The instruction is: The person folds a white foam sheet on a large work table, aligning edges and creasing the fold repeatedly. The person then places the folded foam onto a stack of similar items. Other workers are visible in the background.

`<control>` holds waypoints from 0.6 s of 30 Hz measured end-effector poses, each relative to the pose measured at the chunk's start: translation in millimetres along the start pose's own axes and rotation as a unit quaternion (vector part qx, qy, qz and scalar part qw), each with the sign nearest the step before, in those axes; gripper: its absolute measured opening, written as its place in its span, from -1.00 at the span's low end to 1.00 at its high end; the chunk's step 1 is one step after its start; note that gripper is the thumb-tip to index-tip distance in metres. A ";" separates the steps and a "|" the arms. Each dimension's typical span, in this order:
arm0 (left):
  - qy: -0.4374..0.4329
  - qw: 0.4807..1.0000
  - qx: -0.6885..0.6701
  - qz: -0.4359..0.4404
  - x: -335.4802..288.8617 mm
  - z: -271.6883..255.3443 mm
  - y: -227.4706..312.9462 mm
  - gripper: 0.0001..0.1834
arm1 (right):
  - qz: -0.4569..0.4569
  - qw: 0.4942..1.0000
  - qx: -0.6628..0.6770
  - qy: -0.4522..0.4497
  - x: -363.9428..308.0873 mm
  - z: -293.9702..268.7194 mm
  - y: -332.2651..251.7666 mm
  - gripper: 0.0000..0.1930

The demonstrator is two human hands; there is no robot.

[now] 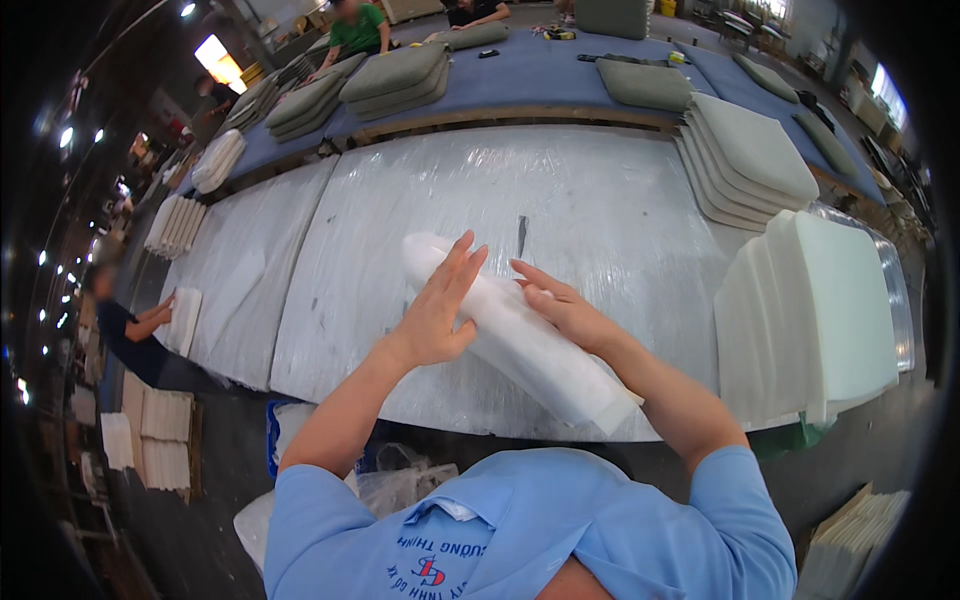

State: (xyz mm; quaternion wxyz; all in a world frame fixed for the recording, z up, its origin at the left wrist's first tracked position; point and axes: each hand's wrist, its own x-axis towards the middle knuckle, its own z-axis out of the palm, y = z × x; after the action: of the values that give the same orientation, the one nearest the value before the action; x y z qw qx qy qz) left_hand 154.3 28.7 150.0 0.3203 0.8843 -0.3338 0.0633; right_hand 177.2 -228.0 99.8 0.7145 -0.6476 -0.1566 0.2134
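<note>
A long white foam pad (535, 352) with a thin white covering lies slantwise in front of me, from the far left toward my right forearm. My left hand (437, 312) rests against its left side, fingers stretched out and slightly apart. On the other side, my right hand (568, 308) touches the pad's upper right edge with extended fingers and the thumb held apart. Neither hand wraps around the pad. Beneath it is a table (570, 190) covered in wrinkled clear plastic film.
White foam pads (810, 320) are stacked at the right, with pale cushions (745, 160) behind them. Grey-green cushions (395, 80) sit on a blue-topped table (530, 75) beyond. One person (135, 325) handles white pads at the left; others work farther back. A blue crate (273, 437) stands below the near edge.
</note>
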 end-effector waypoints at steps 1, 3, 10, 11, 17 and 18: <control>0.013 1.000 0.004 0.011 -2.0 2.3 -0.7 0.10 | -0.002 1.000 -0.025 -0.016 7.1 7.4 -4.6 -0.44; 0.030 0.999 -0.005 0.021 -8.4 0.6 -4.0 0.12 | -0.006 0.996 -0.076 -0.053 21.6 20.1 -15.3 -0.50; -0.070 0.997 0.013 0.010 -18.2 -15.6 -0.2 -0.04 | 0.105 0.988 -0.004 0.114 18.3 12.8 16.5 -0.73; -0.114 0.993 0.039 0.006 -17.0 -17.1 -0.8 -0.09 | 0.118 0.982 -0.014 0.144 7.0 -0.2 20.1 -0.74; -0.068 0.995 0.040 0.054 -9.5 -7.6 -2.3 -0.51 | 0.013 0.961 -0.253 0.110 -58.6 -30.5 -37.3 -0.78; -0.058 0.996 0.035 0.060 -7.5 -6.1 -4.4 -0.54 | -0.052 0.951 -0.289 0.102 -67.2 -24.2 -51.1 -0.78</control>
State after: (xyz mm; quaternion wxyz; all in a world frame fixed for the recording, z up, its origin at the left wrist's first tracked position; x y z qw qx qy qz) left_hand 152.0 39.1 150.0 0.2644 0.8757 -0.4018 0.0423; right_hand 136.7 -286.5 151.4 0.5191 -0.8356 -0.1716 0.0545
